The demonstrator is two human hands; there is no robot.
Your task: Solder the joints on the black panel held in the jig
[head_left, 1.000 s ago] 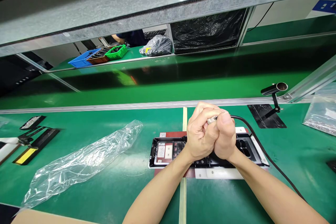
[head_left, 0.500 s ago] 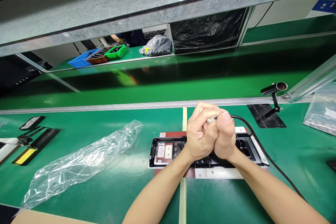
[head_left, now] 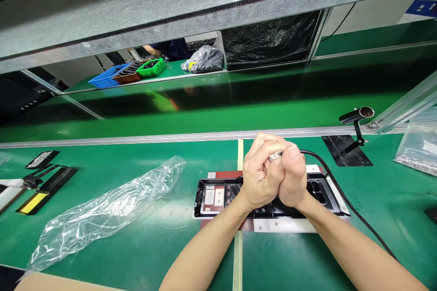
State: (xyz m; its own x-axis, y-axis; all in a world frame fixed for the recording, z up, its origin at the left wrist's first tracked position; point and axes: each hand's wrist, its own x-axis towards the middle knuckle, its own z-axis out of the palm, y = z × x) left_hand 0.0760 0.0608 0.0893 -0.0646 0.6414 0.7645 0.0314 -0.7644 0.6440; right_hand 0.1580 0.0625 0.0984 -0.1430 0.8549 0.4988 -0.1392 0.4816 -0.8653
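Note:
My left hand [head_left: 261, 175] and my right hand [head_left: 293, 177] are pressed together, fingers wrapped round a corded tool [head_left: 275, 156]. Only a pale end of it shows between them; its kind cannot be made out. A black cable [head_left: 336, 186] runs from the grip down to the right. Directly below my hands lies a long black plastic housing [head_left: 197, 200], with openings at its right end and small parts inside. It sits in a fixture of red board and white strips [head_left: 290, 225]. My hands hide the housing's middle and the tool's lower end.
A crumpled clear plastic bag [head_left: 119, 209] lies left of the housing. Farther left is a black device with a yellow patch [head_left: 37, 202]. A black tube on a stand [head_left: 357, 116] and a clear bag [head_left: 419, 145] are at right. A metal shelf [head_left: 153, 27] crosses above.

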